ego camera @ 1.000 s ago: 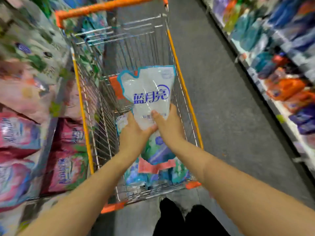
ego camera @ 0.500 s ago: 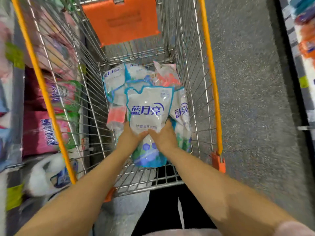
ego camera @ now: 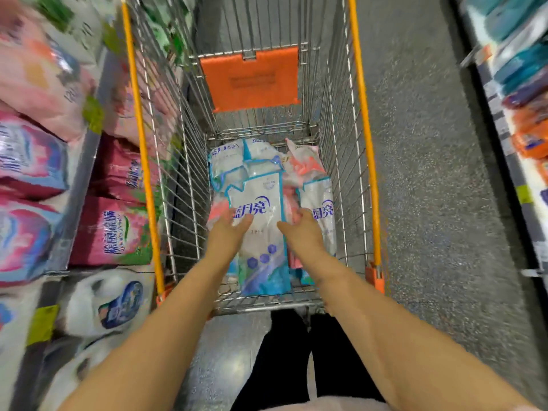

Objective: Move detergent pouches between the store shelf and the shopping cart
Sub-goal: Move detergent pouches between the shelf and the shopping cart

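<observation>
Lying flat inside the shopping cart [ego camera: 359,114], on the other pouches [ego camera: 228,157]: white-blue detergent pouch [ego camera: 262,250]. Left hand [ego camera: 229,231] fingers loosely spread on it, right hand [ego camera: 300,231] relaxed at its edge, neither gripping. Store shelf [ego camera: 84,176] left of cart.

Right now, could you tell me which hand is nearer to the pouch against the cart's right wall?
The right hand. It sits just beside the right pouch, at its left edge; the left hand is across the middle pouch, on its far side.
</observation>
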The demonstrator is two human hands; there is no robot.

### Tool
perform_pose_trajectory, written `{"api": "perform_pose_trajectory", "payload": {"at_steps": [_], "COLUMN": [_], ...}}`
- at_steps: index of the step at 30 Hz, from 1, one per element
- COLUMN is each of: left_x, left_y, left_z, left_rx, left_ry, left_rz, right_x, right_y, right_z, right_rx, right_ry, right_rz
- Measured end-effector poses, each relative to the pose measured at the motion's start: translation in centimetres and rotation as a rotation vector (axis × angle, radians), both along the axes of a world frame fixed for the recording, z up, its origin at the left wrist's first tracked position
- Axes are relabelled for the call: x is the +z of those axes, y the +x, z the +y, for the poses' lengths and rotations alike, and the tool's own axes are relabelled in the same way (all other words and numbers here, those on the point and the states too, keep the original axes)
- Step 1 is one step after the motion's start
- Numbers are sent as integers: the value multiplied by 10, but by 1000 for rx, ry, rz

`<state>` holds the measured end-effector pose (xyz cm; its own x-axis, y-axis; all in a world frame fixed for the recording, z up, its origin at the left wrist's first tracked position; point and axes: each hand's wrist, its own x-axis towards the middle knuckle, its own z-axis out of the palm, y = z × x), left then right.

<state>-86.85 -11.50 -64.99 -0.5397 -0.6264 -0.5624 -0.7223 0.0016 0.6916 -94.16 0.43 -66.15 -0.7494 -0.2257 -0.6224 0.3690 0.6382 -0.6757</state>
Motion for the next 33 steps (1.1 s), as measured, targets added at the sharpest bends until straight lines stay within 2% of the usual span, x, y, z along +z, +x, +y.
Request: {"api": "perform_pose_trajectory", "payload": {"at_steps": [8,14,19,24,33], "left_x": [123,195,273,359,479], "left_y": [33,112,185,274,470], "left_z": [18,71,116,120,89], "left_rx": [60,207,348,396,448], "left_ry": [-299,-445,-536,-868,-1285], "left_rz": [218,348,527,496,328], "right_x": [128,205,281,362,473], "right_y": [26,92,152,231,414], "right_z": [-13,26,46,39,-28], "right_rx": [229,407,553,842,1078], "right_ry": [-219,-411,-580,-732,-1015], "right_rz": [265,427,574,686,819]}}
